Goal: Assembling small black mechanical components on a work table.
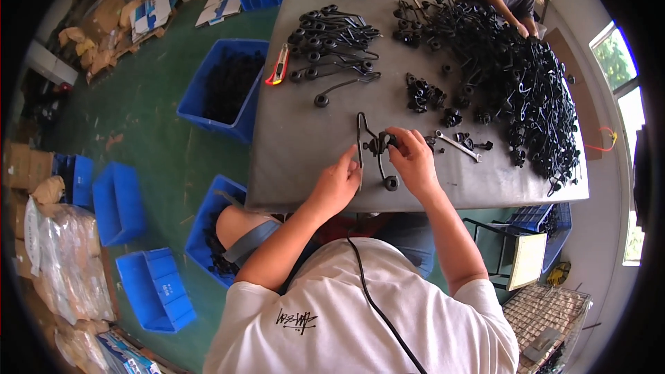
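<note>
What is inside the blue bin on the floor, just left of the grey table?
The blue bin holds a heap of black parts, too blurred to identify. Its bottom is covered, and the grey table hides its right edge.

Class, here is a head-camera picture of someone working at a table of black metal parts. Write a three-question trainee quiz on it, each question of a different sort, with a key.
1. True or false: the right hand grips the black bent-wire metal part with a round knob over the grey table.
2. Which tool lies just right of the right hand? A) silver open-ended wrench B) hammer C) pliers
3. Fill in: the red and yellow utility knife lies on the table's ____ side, nearest the big blue plastic bin.

Key: 1 true; 2 A; 3 left. The left hand touches the wire part's stem with a fingertip.
</note>
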Motion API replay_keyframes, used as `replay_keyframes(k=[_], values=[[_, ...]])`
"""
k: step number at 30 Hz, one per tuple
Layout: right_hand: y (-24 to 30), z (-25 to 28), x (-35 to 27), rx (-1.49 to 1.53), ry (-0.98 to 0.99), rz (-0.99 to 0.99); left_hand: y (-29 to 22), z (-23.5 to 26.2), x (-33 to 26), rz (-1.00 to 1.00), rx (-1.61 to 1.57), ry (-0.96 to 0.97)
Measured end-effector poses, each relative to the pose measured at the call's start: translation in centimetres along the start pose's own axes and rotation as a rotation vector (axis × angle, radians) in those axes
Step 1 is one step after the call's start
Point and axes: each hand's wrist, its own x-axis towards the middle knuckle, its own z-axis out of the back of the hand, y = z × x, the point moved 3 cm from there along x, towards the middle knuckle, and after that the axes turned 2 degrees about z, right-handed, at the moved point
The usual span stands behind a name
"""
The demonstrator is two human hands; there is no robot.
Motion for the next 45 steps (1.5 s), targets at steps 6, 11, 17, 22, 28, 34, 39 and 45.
replay_keyframes(k=[6, 11, 17, 22, 28, 34, 39, 45], values=[[0.5, -1.3, 0.3, -0.12, 0.047, 0.055, -2.0, 1.5, 1.3, -0.438, 0.142, -0.15], [0.0, -2.5, 0.3, -0.164, 0.095, 0.08, -1.0, 1.6, 2.6, -0.381, 0.184, -0.117], [0.9, -2.7, 0.4, -0.242, 0.087, 0.131, 0.6, 1.4, 3.3, -0.156, 0.077, -0.085], [1.7, -2.8, 0.5, -0.304, 0.085, 0.162, 0.4, 1.2, 3.8, -0.148, 0.394, -0.018], [1.6, -2.8, 0.4, -0.312, 0.093, 0.169, 0.2, 2.2, 3.3, -0.136, 0.082, -0.082], [0.9, -2.9, 0.7, -0.246, 0.132, 0.044, 0.8, 1.7, 3.8, -0.13, 0.125, -0.005], [0.5, -2.9, 1.1, -0.263, 0.114, 0.062, 0.0, 2.7, 4.7, -0.202, 0.186, 0.092], [0.4, -3.0, 1.4, -0.225, 0.151, 0.029, 1.1, 3.9, 6.0, -0.156, 0.023, 0.299]])
